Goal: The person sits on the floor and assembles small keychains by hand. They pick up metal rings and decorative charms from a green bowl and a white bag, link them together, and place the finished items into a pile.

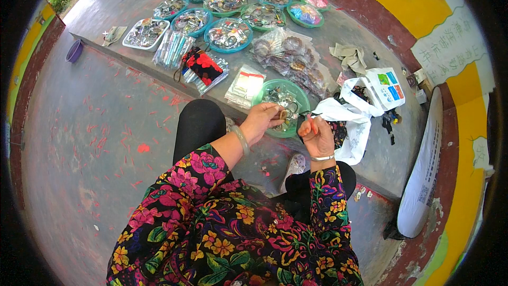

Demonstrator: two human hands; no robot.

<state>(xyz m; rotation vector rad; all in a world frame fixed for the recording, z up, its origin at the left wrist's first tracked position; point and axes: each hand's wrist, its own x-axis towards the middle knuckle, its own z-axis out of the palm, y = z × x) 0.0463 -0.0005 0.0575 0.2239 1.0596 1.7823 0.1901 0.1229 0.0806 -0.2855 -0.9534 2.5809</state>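
My left hand [260, 122], a bangle on its wrist, is closed in a pinch at the near left rim of a green plastic basket [260, 97]. A small brownish, ring-like piece [284, 116] shows at its fingertips; its kind is unclear. The basket holds several small items in clear packets. My right hand [319, 139] is closed just right of the basket, beside a white plastic bag [355, 139]. A red-orange bit and something thin and dark show between its fingers, too small to name. The two hands are a little apart.
Several round baskets [228, 49] of packaged small goods stand on the raised ledge ahead. A white tray [127, 42], a black-and-red pouch [214, 70], flat packets [244, 86] and clear-bagged brown pieces [291, 59] lie nearer. The ledge's edge runs before my knees.
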